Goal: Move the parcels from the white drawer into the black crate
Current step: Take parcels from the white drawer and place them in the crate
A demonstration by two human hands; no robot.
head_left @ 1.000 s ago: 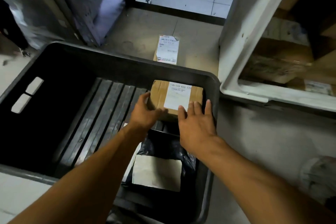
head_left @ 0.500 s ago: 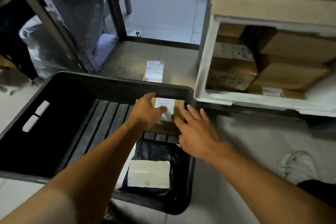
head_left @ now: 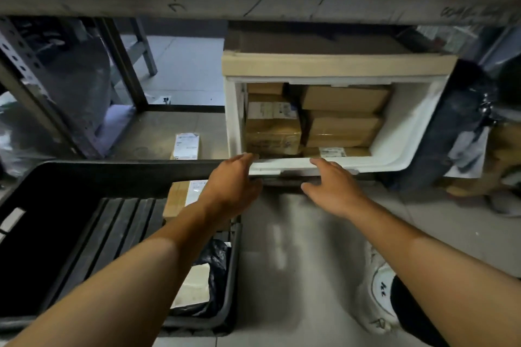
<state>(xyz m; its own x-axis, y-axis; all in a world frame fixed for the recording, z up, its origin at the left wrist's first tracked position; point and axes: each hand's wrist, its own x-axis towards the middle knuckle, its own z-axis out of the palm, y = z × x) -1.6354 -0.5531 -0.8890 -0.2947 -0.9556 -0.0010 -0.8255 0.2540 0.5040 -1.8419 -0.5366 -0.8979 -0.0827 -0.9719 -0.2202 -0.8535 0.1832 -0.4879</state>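
Since the earlier frames, both hands have left the brown parcel [head_left: 180, 198] in the black crate [head_left: 84, 177] and risen toward the white drawer [head_left: 408, 132]. In the head view, the left hand [head_left: 231, 186] hovers at the drawer's front left corner, fingers loosely spread, holding nothing. The right hand [head_left: 332, 189] reaches just below the front lip, fingers relaxed and empty. The drawer's right side shows bare white wall, giving room there. Cardboard parcels [head_left: 341, 124] are stacked tight on the left, long axes running left to right, some bearing white labels. A black-wrapped parcel [head_left: 208, 282] lies at the crate's near right corner. A small labelled packet [head_left: 186, 146] rests on the floor beyond the crate.
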